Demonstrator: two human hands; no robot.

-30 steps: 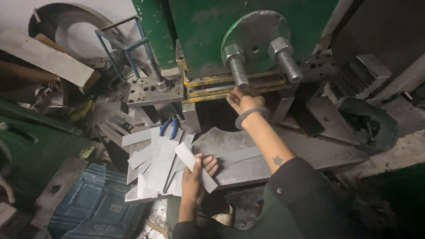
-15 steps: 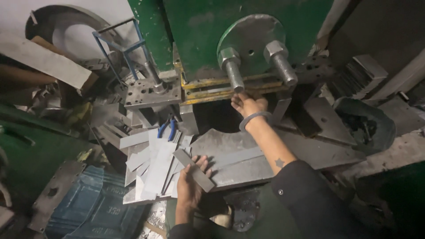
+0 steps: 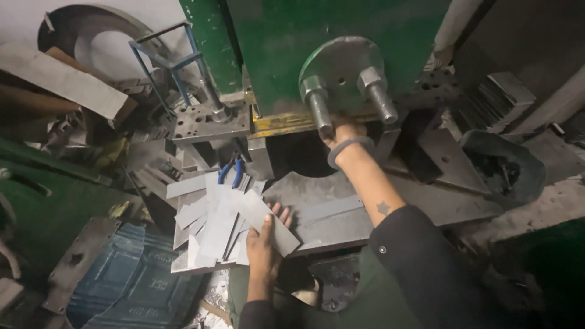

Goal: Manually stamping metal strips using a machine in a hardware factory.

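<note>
Now the left hand (image 3: pixel 263 244) lies lower and flatter than a second ago: then it held a grey metal strip (image 3: pixel 268 222) lifted off the pile, tilted in the fingers; here the strip rests on the stack of cut metal blanks (image 3: pixel 210 228), its far end toward the green press (image 3: pixel 317 55). The hand covers the strip's near side, fingers spread along it and thumb out; whether it truly pinches the strip or only presses on it, I cannot tell. Judging by that, the piece is being set down or squared on the pile rather than carried toward the press.

The right hand (image 3: pixel 342 133) has stayed where it was, reached in under the front of the press, just below the two threaded studs (image 3: pixel 347 100) on the round grey plate. A grey band (image 3: pixel 348 149) circles its wrist. Its fingers are hidden in the dark opening under the yellow-edged bar (image 3: pixel 286 123), so I cannot tell whether they are closed on anything or open. With that hand inside the press, my guess is that a part is being placed or taken out there while the left readies another blank.

Left of the press opening, blue-handled pliers (image 3: pixel 231 170) lie at the far edge of the stack, touching the blanks. Further left of the press stands a perforated steel block (image 3: pixel 201 122) with a blue wire frame (image 3: pixel 164 61) above it. Right of the press, a dark tub (image 3: pixel 506 164) sits beside stacked plates. Below the stack, nearer the person than the press, lies a blue ribbed sheet (image 3: pixel 137 286).
</note>
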